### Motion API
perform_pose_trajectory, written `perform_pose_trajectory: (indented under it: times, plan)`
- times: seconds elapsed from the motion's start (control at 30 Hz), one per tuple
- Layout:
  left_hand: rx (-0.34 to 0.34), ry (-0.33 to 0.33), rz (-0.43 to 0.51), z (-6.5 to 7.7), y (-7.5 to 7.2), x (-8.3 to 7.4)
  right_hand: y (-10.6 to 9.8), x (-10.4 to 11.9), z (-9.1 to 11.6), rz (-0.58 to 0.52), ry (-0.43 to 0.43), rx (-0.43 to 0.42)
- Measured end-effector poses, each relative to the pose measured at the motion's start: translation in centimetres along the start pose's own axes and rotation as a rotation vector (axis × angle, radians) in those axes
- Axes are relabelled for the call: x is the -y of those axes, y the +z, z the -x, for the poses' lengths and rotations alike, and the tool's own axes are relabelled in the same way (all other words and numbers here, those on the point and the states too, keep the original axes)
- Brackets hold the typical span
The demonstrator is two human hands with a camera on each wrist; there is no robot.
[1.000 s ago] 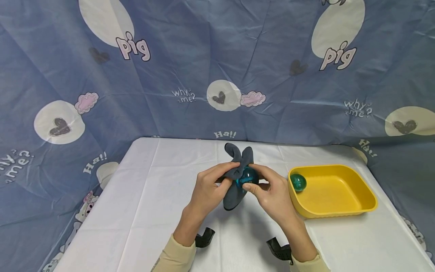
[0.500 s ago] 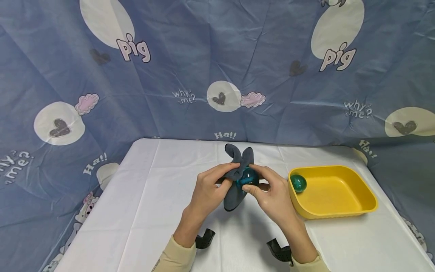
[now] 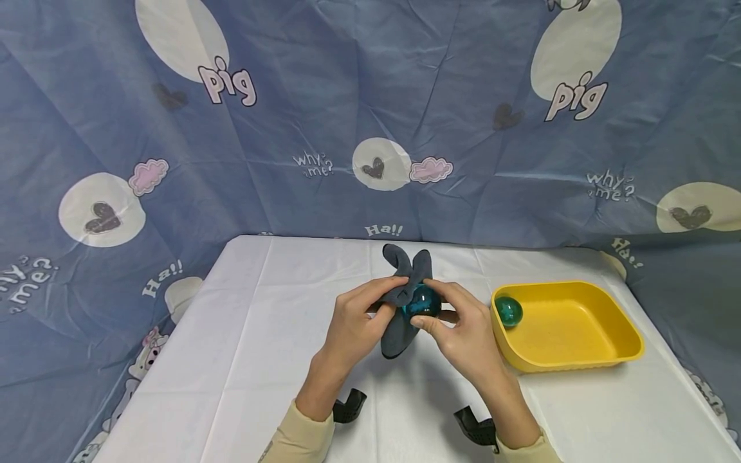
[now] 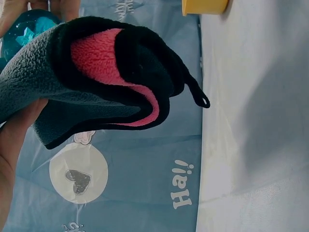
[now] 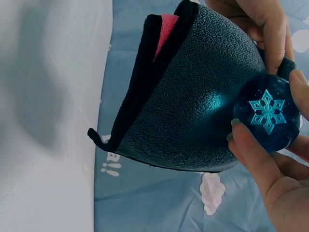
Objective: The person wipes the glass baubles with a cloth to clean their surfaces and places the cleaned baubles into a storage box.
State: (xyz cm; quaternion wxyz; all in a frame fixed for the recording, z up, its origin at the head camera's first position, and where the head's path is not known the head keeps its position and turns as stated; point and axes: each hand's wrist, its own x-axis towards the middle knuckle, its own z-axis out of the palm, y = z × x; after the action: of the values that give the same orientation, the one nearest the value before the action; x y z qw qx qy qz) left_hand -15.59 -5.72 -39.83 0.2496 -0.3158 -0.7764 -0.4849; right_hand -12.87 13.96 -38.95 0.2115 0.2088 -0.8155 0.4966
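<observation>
Barely shifted, the blue ball point(image 3: 426, 300) sits between the hands point(image 3: 354, 321) point(image 3: 467, 328).

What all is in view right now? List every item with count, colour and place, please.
Cloth: one, dark grey with pink reverse and black edging, held above the table
Snowflake ball: one, see-through teal-blue, against the cloth
Second ball: one, green, inside the tray's left end
Tray: one, yellow, on the table's right side
Table cover: one, white, under everything
Backdrop: one, blue with printed words and shapes, behind the table
Black wrist pieces: two, black, one by each wrist
Sleeves: two, cream, bottom of the head view
Left grip: one, bare, pinching the cloth
Right grip: one, bare, holding the snowflake ball
</observation>
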Motion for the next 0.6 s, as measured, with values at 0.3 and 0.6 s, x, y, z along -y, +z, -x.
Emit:
perform_pose_trajectory:
  times: [0.3, 0.6]
  plan:
    - [0.002, -0.012, 0.005, -0.02, -0.09, -0.09, 0.12, -0.17, 0.03, 0.022, -0.034, -0.006]
    - [-0.003, -0.01, -0.004, -0.07, -0.13, -0.1, 0.14, -0.05, 0.04, 0.055, -0.053, -0.014]
